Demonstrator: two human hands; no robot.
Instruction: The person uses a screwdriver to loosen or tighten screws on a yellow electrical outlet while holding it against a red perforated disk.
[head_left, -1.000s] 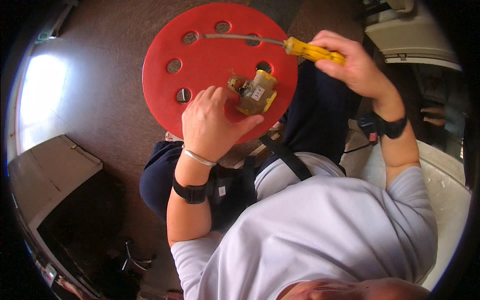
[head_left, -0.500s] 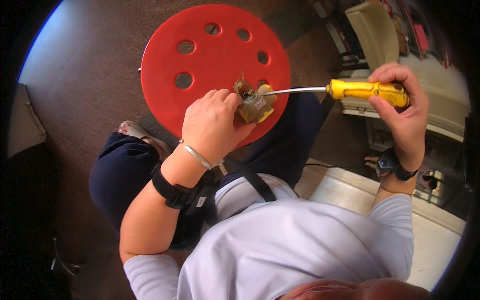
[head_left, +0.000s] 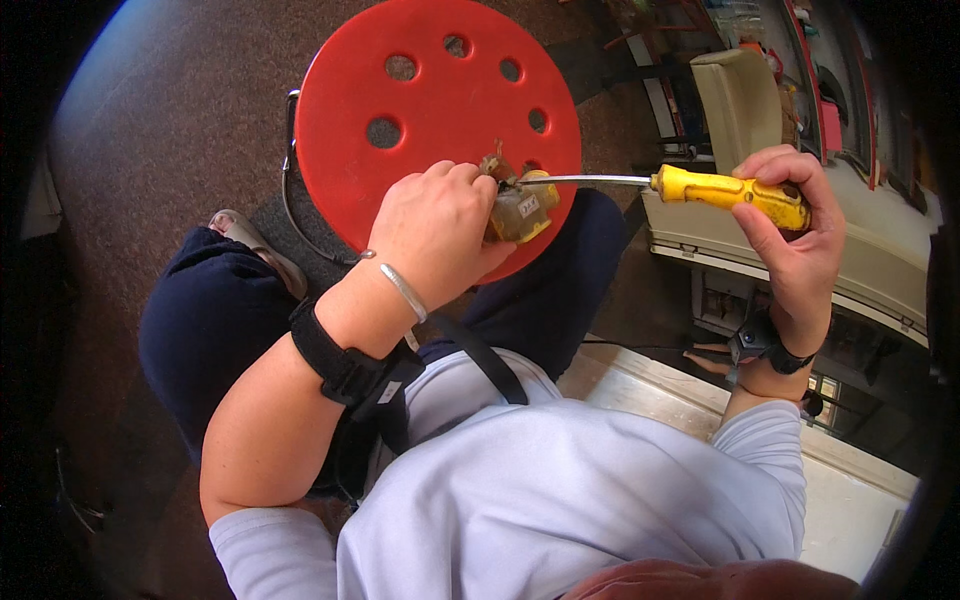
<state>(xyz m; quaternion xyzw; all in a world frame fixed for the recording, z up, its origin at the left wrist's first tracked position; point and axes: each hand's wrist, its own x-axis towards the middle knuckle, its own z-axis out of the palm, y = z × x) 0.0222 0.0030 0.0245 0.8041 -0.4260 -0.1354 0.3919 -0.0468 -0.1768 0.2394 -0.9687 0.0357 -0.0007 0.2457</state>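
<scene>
My left hand (head_left: 437, 218) is closed around one side of a small, grimy block-shaped part (head_left: 527, 207) with a clear-looking body, yellow edges and a white label. It holds this part over the red round stool (head_left: 340, 85). Between the fingers and thumb of my right hand (head_left: 800, 212) is the yellow handle of a screwdriver (head_left: 722, 189). Its long metal shaft points left, and the tip meets the upper side of the part, by a darker metal-looking piece. Just what the tip touches is too small to make out.
Several round holes pierce the stool seat, and a bent metal leg (head_left: 291, 165) shows at its left. My knees flank the stool. To the right stand a cream backrest-like panel (head_left: 738, 110) and a pale bench or cabinet (head_left: 800, 240). A white ledge (head_left: 650, 385) runs beside me.
The view has shifted a little. The screwdriver tip now sits further left on the part, nearer the metal-looking piece, and its shaft lies more level. Both hands keep their hold.
</scene>
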